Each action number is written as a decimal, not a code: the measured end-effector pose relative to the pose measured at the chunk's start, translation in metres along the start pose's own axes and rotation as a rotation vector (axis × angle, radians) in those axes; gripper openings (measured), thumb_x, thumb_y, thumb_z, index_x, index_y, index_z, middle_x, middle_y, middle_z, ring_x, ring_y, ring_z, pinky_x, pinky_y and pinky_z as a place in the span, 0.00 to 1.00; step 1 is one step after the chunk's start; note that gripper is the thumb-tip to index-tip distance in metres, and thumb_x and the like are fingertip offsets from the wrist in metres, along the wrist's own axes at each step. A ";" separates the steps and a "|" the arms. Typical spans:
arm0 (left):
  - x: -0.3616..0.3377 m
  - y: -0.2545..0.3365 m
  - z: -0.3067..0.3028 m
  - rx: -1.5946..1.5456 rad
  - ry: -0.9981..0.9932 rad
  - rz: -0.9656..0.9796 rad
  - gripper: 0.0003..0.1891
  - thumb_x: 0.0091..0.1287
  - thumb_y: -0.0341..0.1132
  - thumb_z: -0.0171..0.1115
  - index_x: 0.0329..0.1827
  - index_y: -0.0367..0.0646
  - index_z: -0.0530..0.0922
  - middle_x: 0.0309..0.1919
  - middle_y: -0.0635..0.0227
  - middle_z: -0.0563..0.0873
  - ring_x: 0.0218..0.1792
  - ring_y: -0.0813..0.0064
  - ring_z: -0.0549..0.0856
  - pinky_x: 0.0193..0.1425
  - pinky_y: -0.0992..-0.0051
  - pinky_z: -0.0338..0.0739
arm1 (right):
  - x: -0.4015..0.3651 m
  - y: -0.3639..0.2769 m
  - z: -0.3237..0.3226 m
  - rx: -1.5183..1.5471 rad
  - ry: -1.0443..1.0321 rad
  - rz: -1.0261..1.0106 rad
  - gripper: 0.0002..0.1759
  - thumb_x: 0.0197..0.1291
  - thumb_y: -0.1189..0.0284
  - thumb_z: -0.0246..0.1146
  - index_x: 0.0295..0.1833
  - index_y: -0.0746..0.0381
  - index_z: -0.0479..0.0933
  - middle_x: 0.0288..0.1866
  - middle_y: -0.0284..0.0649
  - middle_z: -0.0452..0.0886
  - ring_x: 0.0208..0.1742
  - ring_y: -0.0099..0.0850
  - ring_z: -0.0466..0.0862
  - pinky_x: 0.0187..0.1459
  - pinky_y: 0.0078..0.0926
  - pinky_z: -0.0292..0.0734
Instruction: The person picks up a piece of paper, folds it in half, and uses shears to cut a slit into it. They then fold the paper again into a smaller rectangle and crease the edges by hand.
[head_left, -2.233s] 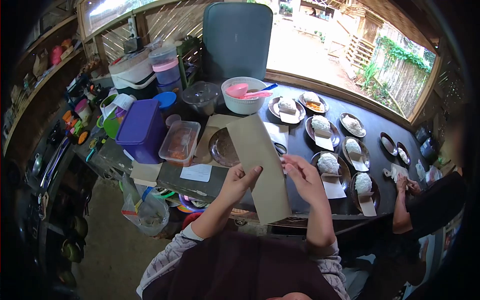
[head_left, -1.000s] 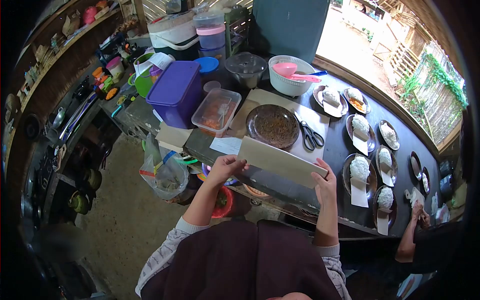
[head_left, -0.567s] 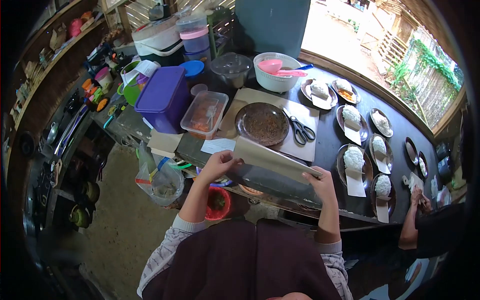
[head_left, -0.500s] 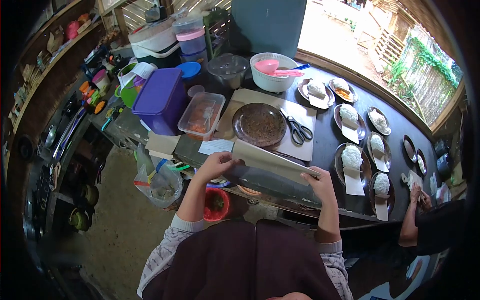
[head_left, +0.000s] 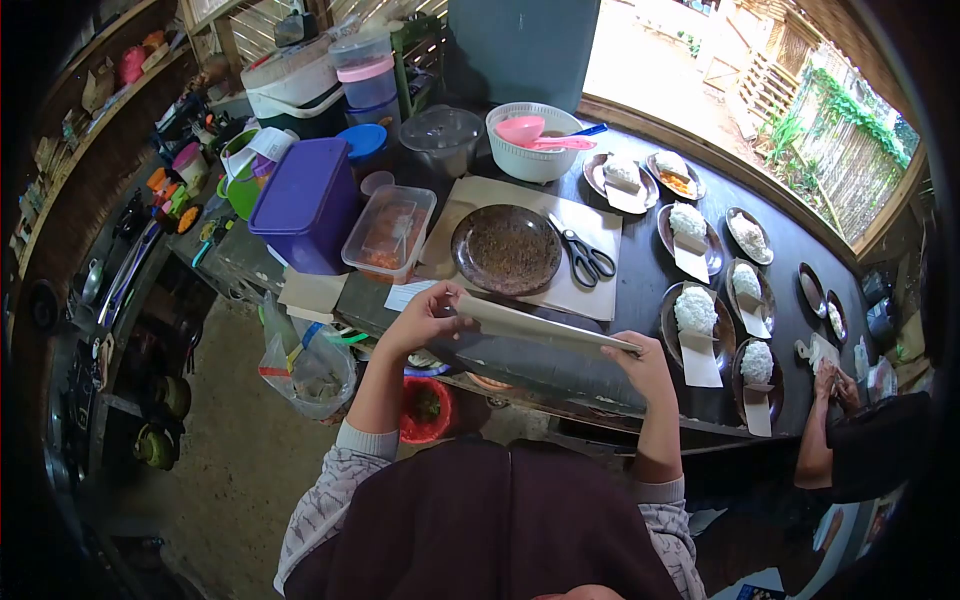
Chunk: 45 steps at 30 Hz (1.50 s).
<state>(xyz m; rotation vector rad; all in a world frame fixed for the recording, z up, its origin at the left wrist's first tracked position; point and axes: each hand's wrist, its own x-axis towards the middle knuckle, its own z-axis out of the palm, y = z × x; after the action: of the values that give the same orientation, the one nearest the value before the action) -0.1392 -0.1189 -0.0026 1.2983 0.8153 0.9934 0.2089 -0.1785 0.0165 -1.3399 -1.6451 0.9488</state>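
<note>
Head view gives me, nearest, a plain tan strip of stiff paper (head_left: 530, 324), smooth and unmarked on the side I can see, held in the air at the front edge of the long dark counter (head_left: 520, 368). I get it almost edge-on, as a slim, fairly straight band; whether it is folded I cannot tell. Its long axis runs crosswise, the left end pointing back toward the counter, the right end slanting nearer. At that left end the left hand (head_left: 422, 320) pinches it between thumb and fingers; the right hand (head_left: 645, 365) grips the opposite end. Just beyond, I find a round dark-brown plate (head_left: 507, 250) on a flat brown sheet (head_left: 600, 230), black-handled scissors (head_left: 583, 259) beside it. Farther back stands a white plastic bowl (head_left: 515, 160) with a pink ladle (head_left: 520, 128).
</note>
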 end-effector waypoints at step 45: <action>-0.006 0.017 0.003 0.099 -0.026 -0.206 0.12 0.55 0.38 0.68 0.20 0.44 0.75 0.14 0.80 0.72 0.15 0.90 0.66 0.19 0.85 0.56 | -0.003 0.001 -0.002 0.290 0.072 0.263 0.09 0.51 0.66 0.68 0.32 0.62 0.81 0.21 0.26 0.76 0.19 0.12 0.67 0.21 0.13 0.58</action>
<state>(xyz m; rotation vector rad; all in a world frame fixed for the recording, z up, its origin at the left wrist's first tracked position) -0.1409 -0.1258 0.0141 1.2793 0.9677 0.7794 0.2116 -0.1810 0.0159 -1.3899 -1.2401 1.2269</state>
